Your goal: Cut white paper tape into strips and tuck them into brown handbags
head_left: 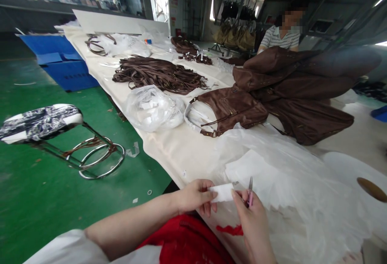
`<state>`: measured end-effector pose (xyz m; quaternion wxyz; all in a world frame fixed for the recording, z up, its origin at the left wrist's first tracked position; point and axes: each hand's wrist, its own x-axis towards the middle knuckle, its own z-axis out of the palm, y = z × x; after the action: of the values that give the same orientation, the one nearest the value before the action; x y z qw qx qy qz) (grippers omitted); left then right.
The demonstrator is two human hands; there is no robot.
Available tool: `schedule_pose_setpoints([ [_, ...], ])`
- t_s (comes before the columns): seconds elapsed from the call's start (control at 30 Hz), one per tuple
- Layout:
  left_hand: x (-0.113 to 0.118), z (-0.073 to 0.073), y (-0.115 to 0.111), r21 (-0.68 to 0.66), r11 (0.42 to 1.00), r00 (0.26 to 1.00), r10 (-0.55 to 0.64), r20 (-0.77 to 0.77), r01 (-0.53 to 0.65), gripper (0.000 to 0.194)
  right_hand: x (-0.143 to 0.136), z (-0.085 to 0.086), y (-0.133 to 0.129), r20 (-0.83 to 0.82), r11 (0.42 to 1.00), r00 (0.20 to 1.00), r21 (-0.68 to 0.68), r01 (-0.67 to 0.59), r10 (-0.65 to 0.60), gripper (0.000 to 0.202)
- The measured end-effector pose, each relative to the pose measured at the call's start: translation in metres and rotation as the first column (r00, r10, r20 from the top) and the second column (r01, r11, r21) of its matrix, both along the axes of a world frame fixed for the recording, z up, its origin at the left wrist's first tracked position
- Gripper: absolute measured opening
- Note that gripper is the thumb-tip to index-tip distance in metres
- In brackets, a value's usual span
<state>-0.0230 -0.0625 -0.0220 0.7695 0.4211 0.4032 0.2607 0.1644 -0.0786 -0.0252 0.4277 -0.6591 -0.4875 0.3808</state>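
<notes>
Just above my lap at the table's front edge, a white rectangular piece (pixel 223 192) is stretched between my two hands; whether it is paper or thin foam I cannot tell. My left hand (pixel 198 195) pinches its left end between thumb and fingers. The right end is pinched by my right hand (pixel 254 217), which also keeps a pair of small pink-handled snips (pixel 250 194) among its fingers, tip upward. Beyond my hands lies a brown handbag (pixel 238 111), its strap wrapped partly in white. Sheets of thin white wrapping (pixel 281 175) spread beside my right hand.
A clear plastic bag (pixel 154 109) of white pieces sits left of the handbag. Behind it is a heap of brown straps (pixel 157 72). More brown bags (pixel 290 82) are piled at right, near another person (pixel 281 34). A stool (pixel 42 121) and blue box (pixel 66 66) stand left.
</notes>
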Motion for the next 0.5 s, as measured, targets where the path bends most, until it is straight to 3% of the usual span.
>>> schedule_pose_setpoints([
  [0.17,0.001,-0.003,0.000,0.055,0.998,0.999,0.036,-0.021,-0.034,0.054,0.000,0.000,-0.001,-0.026,1.000,1.000,-0.028,-0.007,0.006,0.044],
  [0.3,-0.002,-0.001,-0.003,0.254,0.967,0.987,0.056,-0.149,-0.016,0.037,0.001,-0.001,-0.003,-0.046,0.998,0.999,-0.051,-0.022,0.020,0.044],
  [0.37,-0.004,0.003,-0.005,0.434,0.900,0.952,0.109,-0.287,0.027,0.026,0.002,-0.001,-0.003,-0.033,0.997,0.999,-0.075,-0.033,0.031,0.044],
  [0.5,-0.007,0.010,-0.007,0.717,0.660,0.827,0.260,-0.498,0.224,0.020,-0.001,0.003,-0.003,-0.003,0.997,1.000,-0.080,-0.020,0.020,0.046],
])
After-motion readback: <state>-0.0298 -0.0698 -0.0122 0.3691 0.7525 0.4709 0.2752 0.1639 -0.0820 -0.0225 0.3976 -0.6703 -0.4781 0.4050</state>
